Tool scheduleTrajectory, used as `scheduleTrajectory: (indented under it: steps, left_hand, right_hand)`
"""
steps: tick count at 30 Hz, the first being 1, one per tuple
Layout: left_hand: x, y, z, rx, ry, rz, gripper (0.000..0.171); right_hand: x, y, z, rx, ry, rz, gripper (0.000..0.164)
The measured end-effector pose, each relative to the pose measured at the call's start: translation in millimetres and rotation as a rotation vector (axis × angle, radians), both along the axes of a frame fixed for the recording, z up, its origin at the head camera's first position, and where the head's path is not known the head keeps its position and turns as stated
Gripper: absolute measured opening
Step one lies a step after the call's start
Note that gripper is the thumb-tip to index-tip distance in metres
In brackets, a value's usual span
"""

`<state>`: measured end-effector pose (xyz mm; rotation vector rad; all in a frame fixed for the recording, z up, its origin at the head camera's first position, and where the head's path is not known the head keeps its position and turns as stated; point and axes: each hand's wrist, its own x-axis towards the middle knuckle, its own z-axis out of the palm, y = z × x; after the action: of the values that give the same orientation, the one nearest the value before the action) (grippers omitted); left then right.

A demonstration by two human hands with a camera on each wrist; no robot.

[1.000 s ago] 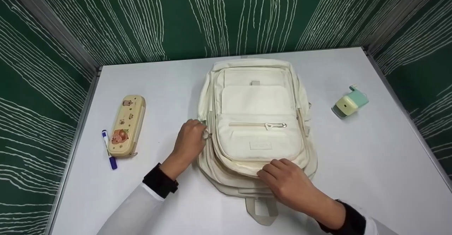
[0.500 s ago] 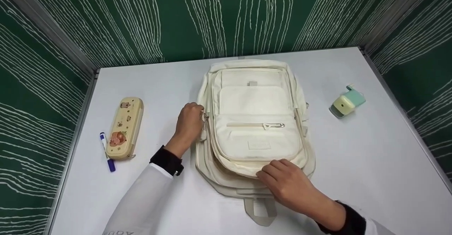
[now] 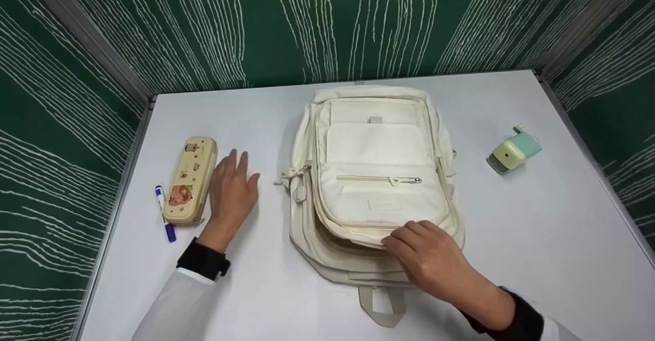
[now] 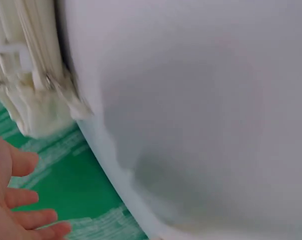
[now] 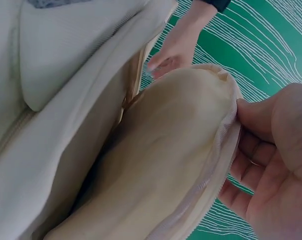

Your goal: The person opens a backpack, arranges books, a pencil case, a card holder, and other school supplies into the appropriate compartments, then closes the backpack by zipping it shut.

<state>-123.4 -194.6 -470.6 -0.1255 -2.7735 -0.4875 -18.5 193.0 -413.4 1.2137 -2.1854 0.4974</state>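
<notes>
A cream backpack [image 3: 378, 146] lies front up on the white table, its top handle [image 3: 381, 313] toward me. With thumb and fingers my right hand [image 3: 427, 259] pinches the unzipped edge of the front panel and holds it raised. The right wrist view shows the beige lining [image 5: 161, 130] and a dark gap into the compartment. Fingers spread, my left hand [image 3: 233, 192] holds nothing and is beside the right edge of a pale yellow pencil case [image 3: 192, 177] with cartoon animals on its lid.
A white and blue marker [image 3: 165, 213] lies along the pencil case's left side. Toward the right of the table [image 3: 552, 259] stands a green and yellow pencil sharpener [image 3: 514, 151] with a crank. Green walls with white streaks [image 3: 337, 28] border the table's back and sides.
My left hand has let go of the backpack's left side and moved left to the pencil case, its fingers opening out. The right hand keeps its pinch; the panel edge is lifted slightly higher.
</notes>
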Motion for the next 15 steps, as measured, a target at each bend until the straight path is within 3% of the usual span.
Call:
scheduleTrajectory:
  steps: [4, 7, 15]
  left_hand:
    - [6.5, -35, -2.3, 0.008, -0.139, 0.146, 0.071]
    - [10.1, -57, -4.5, 0.008, -0.218, 0.218, 0.077]
    - [19.5, -86, -13.5, -0.042, -0.390, 0.284, 0.089]
  right_hand:
    - [-2.2, 1, 3.5, -0.005, 0.011, -0.001, 0.032]
    - [-3.8, 1, 6.7, -0.007, 0.015, -0.005, 0.032]
    - [-5.4, 2, 15.1, -0.002, 0.008, -0.012, 0.033]
